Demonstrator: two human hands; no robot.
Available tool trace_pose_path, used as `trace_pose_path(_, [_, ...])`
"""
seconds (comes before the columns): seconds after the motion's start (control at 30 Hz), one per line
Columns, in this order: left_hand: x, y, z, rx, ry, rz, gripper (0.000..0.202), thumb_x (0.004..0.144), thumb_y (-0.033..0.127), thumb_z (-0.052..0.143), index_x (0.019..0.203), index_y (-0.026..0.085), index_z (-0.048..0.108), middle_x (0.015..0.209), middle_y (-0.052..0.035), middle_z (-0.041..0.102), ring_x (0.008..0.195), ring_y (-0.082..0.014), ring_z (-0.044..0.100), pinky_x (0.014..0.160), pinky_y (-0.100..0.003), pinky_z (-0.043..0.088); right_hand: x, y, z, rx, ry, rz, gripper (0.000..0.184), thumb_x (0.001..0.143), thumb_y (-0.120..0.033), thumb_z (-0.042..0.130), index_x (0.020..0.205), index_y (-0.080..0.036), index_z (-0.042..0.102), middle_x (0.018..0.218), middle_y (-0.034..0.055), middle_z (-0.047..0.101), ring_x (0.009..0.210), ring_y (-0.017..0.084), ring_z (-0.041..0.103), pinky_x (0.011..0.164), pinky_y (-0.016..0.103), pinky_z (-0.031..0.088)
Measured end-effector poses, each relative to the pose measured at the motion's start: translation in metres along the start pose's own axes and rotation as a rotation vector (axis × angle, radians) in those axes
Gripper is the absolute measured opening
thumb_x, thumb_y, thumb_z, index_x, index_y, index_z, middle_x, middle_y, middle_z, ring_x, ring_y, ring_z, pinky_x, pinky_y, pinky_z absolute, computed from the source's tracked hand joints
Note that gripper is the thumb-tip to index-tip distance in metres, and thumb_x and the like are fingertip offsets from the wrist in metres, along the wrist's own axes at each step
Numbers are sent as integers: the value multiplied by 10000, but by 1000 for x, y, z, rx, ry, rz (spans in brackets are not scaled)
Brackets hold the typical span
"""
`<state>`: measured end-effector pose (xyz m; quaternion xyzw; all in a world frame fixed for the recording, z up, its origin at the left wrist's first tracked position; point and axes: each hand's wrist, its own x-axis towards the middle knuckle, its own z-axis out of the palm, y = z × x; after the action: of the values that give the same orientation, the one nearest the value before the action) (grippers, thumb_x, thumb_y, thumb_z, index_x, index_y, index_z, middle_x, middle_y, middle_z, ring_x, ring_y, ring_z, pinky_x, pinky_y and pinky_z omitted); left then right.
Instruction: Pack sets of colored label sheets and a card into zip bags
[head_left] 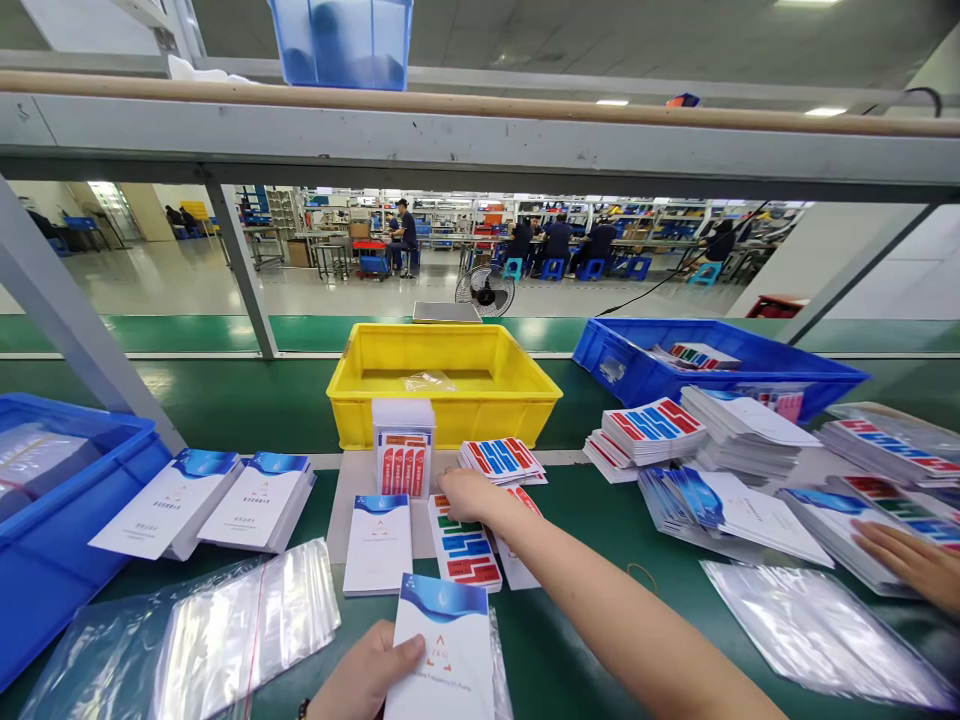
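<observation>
My left hand point(366, 676) is at the bottom edge, closed on a white booklet with a blue top point(447, 648), thumb on its cover, with a clear bag under it. My right hand point(468, 494) reaches forward across the green mat. Its fingers are curled onto the top of a stack of sticker sheets with red, blue and green stripes point(462, 548). Just beyond that hand lies a fanned stack of red and blue sticker sheets point(501, 458). A small upright pack of red-striped sheets point(403, 462) stands to its left. Another white booklet stack point(379, 542) lies beside the striped sheets.
A yellow bin point(442, 412) sits behind the stacks, blue bins at left point(52, 520) and back right point(750, 362). Two booklet piles point(217, 500) and clear bags point(247, 620) lie left. More sheets, booklets and bags point(817, 620) lie right, where another person's hand point(911, 560) rests.
</observation>
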<state>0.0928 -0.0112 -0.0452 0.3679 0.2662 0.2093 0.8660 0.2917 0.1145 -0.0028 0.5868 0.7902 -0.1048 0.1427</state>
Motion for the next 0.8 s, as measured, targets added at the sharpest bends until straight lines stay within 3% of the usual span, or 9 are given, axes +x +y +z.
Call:
trace_pose_path(0.23, [-1,5,0,41,11,-11,443,714,460,625,820,37,703,833,-189,695,796,-273,655,708,-301,467,-2,2,1,143,121,-26,136,800,-219,608,889,-116,606,957,65,616,913,201,572,810,389,445])
trace_pose_path(0.3, [-1,4,1,21,-7,-19,447,692,468,642,810,41,703,837,-188,696,792,-280,657,694,-302,471,-8,6,-1,238,191,-32,24,759,-142,612,770,-122,621,843,64,642,843,204,592,755,341,445])
trace_pose_path(0.37, [-1,2,2,-7,-31,-38,450,658,467,673,812,46,701,842,-185,696,798,-290,656,694,-310,476,-17,13,-6,359,275,-41,75,744,-108,577,688,-144,610,749,47,646,752,185,600,672,280,435])
trace_pose_path(0.57, [-2,1,4,-95,71,-117,450,615,451,713,813,47,690,831,-182,698,836,-312,646,757,-353,475,-56,39,-25,736,582,19,220,874,-288,352,814,-167,525,772,27,600,681,140,556,567,232,414])
trace_pose_path(0.67, [-1,1,6,-117,186,-111,443,646,448,691,833,47,680,836,-180,699,811,-300,652,727,-341,482,-72,28,-22,875,590,-9,228,864,-307,356,790,-160,514,711,13,582,615,124,542,520,214,413])
trace_pose_path(0.8, [1,3,10,-154,311,-79,476,666,484,659,863,51,664,835,-167,702,796,-295,658,736,-356,487,-82,-13,-1,963,485,-87,130,785,-204,466,699,-157,551,638,-11,580,578,110,533,497,184,396])
